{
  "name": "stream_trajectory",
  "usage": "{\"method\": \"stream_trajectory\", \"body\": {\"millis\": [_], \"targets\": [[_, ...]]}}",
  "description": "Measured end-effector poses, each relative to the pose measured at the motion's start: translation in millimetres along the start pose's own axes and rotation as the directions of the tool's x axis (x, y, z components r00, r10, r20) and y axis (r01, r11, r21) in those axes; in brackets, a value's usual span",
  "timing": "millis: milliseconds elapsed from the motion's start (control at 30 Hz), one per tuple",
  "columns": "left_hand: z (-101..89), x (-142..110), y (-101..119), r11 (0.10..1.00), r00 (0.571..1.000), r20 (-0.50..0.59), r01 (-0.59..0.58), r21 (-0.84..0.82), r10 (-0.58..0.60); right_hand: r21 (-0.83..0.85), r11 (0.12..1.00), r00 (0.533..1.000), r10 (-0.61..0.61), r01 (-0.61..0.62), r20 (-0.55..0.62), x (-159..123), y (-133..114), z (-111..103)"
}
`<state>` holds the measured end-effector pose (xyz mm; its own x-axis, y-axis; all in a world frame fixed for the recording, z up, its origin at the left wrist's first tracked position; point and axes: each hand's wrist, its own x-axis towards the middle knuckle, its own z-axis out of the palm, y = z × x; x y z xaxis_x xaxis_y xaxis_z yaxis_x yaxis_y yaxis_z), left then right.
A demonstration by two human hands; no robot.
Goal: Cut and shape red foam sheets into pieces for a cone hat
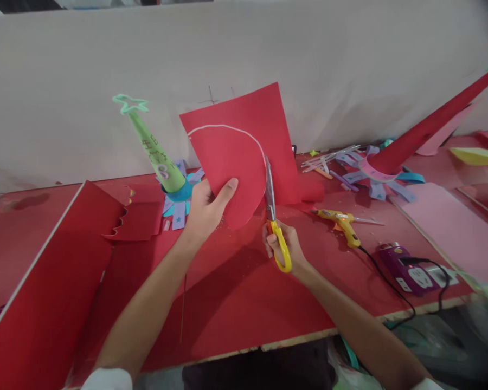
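A sheet of red paper (244, 141) is held up above the table, with a white curved line drawn across it. My left hand (211, 208) grips its lower left part, thumb on the front face. In my right hand (287, 244) is a pair of scissors (280, 241) with yellow handles, fingers wrapped through the loops. The blades point upward and sit in the paper at the curved line. Below them the paper is cut along the curve, leaving a rounded lower edge. Behind my left hand stands a green paper cone (156, 149) with a wire star on top.
At right on the red table (236, 309) lie a yellow glue gun (341, 225) and a purple power socket (410, 271) with black cables. A red cone (427, 130) leans beyond pink card (455, 233). A red board (52, 271) rises at left.
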<state>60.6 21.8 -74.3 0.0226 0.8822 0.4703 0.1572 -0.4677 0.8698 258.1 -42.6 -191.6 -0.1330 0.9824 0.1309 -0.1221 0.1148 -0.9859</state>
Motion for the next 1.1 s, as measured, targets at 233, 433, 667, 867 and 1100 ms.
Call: {"method": "stream_trajectory", "body": {"millis": [233, 433, 667, 867, 1100], "targets": [[0.2, 1, 3, 0.991, 0.985, -0.139, -0.094, 0.092, 0.106, -0.139, 0.99, 1.0, -0.015, 0.012, -0.017, 2, -8, 3], [-2.3, -1, 5, 0.978, 0.972, -0.156, -0.152, 0.142, 0.174, -0.151, 0.989, 1.0, -0.014, 0.01, -0.026, -2, -10, 5], [8.1, -7, 11, 0.943, 0.942, -0.2, -0.218, 0.251, 0.271, 0.01, 1.0, 1.0, 0.001, -0.001, 0.009, -4, -1, 10], [17.6, -16, 9, 0.92, 0.949, -0.156, -0.211, 0.332, 0.274, 0.043, 0.99, 0.989, -0.139, 0.137, 0.056, -2, -5, 16], [13.7, -18, 11, 0.908, 0.958, -0.138, -0.185, 0.377, 0.253, 0.03, 0.986, 0.98, -0.164, 0.161, 0.111, 1, -1, 14]]}}
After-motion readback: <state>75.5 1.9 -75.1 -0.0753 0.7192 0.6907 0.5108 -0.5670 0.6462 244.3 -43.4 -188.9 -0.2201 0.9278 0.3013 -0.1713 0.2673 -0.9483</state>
